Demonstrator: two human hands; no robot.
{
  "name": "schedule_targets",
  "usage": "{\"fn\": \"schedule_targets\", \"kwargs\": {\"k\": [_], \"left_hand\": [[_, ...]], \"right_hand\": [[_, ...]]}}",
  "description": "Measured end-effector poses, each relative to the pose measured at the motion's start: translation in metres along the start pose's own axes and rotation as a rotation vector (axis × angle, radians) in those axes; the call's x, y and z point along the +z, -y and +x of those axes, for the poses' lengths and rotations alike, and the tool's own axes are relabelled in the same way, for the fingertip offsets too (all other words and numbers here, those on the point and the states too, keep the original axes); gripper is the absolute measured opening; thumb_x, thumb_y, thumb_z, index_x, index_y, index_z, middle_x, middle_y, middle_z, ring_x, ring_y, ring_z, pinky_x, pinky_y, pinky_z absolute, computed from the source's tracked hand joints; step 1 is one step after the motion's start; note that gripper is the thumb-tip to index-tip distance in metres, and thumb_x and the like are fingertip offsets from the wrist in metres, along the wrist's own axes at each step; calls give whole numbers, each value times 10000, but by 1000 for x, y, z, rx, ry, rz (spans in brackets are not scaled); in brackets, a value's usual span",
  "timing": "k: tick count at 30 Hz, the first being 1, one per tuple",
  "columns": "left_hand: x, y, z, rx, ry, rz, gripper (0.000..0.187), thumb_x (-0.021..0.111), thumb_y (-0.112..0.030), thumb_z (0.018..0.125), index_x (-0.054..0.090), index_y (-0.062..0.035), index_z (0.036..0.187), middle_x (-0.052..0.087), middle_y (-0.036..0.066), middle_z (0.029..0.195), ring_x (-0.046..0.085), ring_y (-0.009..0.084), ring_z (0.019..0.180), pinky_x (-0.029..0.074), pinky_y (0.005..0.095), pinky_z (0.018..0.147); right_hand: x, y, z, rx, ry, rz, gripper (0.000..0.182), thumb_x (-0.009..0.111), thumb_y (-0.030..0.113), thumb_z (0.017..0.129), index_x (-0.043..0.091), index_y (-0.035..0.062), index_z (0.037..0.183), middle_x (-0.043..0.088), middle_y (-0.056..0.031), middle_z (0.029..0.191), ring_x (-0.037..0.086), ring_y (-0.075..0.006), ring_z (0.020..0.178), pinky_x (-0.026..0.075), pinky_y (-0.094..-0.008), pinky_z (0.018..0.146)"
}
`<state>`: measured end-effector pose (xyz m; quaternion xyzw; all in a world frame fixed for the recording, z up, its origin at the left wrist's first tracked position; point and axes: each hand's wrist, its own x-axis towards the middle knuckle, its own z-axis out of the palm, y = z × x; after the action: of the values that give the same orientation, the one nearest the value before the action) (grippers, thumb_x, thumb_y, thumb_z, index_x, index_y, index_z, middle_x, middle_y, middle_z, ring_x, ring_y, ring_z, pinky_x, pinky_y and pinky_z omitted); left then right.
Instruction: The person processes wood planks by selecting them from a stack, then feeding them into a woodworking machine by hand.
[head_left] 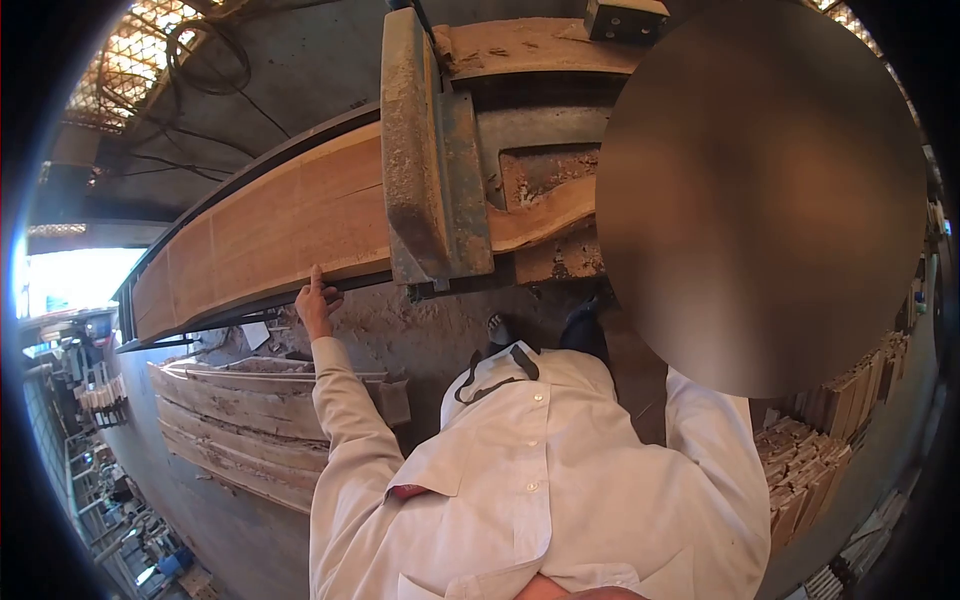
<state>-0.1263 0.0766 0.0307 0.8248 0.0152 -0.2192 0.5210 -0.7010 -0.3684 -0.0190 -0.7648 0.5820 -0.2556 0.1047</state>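
Note:
A long, wide wooden plank point(270, 225) lies on the machine's bed, running from the far left to the machine's upright, dust-covered metal housing point(415, 150). My left hand point(318, 305) is at the plank's near edge, its index finger stretched out onto the wood and the other fingers loosely bent and apart. It holds nothing. On the other side of the housing, a wavy-edged piece of wood point(545, 217) shows; whether it belongs to the same plank is hidden. My right sleeve point(705, 415) runs up behind a large blurred disc, which hides my right hand.
Rough boards point(240, 420) are stacked on the floor at left, below the plank. More cut wood point(805, 465) is piled at right. My feet stand on the dusty floor near the machine. Cables point(210, 60) hang at the upper left.

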Motion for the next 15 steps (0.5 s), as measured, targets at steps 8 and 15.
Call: {"fn": "schedule_targets", "kwargs": {"k": [8, 15], "left_hand": [[0, 10, 10, -12, 2, -13, 626, 799, -530, 838, 612, 59, 934, 665, 154, 781, 698, 259, 625, 634, 357, 547], [-2, 1, 1, 6, 7, -63, 602, 806, -510, 837, 628, 54, 951, 676, 168, 798, 694, 260, 617, 621, 363, 525]], "right_hand": [[13, 1, 8, 145, 57, 116, 811, 516, 739, 911, 578, 106, 1415, 444, -70, 1569, 281, -289, 1518, 63, -530, 1246], [1, 85, -74, 388, -258, 707, 449, 719, 321, 949, 591, 21, 1257, 595, -172, 1265, 585, -270, 1191, 468, -386, 1029]]}}
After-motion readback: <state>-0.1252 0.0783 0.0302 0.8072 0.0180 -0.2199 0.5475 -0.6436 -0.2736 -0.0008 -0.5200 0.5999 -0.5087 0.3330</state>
